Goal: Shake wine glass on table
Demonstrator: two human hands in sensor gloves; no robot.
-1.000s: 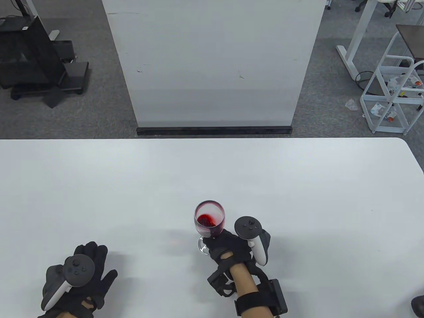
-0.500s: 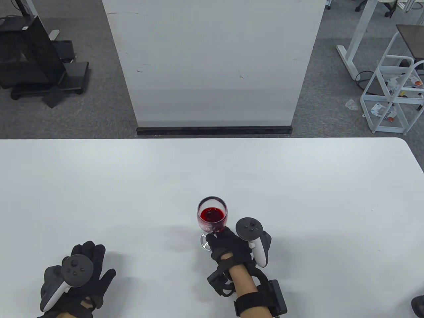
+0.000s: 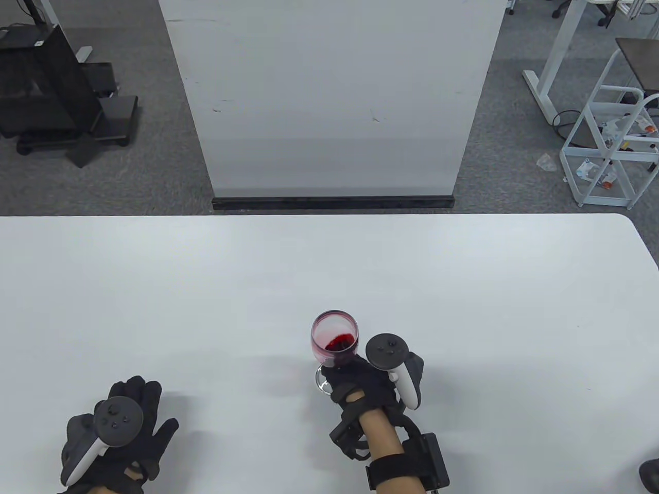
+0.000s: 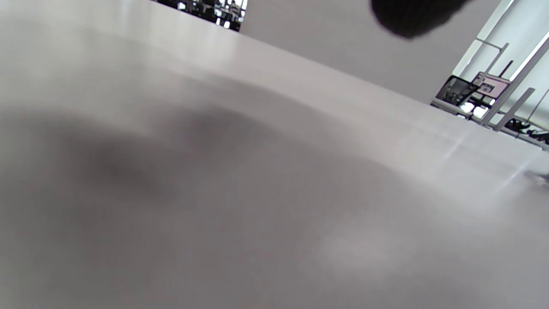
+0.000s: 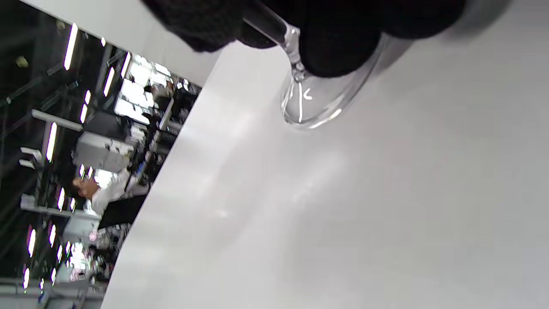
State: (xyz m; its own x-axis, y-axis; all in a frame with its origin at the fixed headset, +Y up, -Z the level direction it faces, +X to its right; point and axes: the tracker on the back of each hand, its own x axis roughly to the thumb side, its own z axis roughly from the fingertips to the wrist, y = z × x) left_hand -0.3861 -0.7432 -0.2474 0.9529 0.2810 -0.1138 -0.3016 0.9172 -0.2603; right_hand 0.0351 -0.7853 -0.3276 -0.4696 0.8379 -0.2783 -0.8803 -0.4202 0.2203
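Observation:
A clear wine glass (image 3: 333, 338) with a little red wine stands near the front middle of the white table (image 3: 329, 267). My right hand (image 3: 355, 378) grips its stem just below the bowl. In the right wrist view my gloved fingers (image 5: 343, 38) wrap the stem and the round foot (image 5: 319, 103) shows at the table surface. The wine lies towards the right side of the bowl. My left hand (image 3: 123, 437) rests flat on the table at the front left, fingers spread, holding nothing. In the left wrist view only a fingertip (image 4: 411, 17) shows.
A tall white panel (image 3: 329, 98) stands on the floor behind the table's far edge. A white wire rack (image 3: 612, 144) is at the far right and black equipment (image 3: 46, 98) at the far left, both off the table.
The glass and my right hand have shifted slightly to the right. The wine has sloshed from the left of the bowl to the right. My left hand has stayed put.

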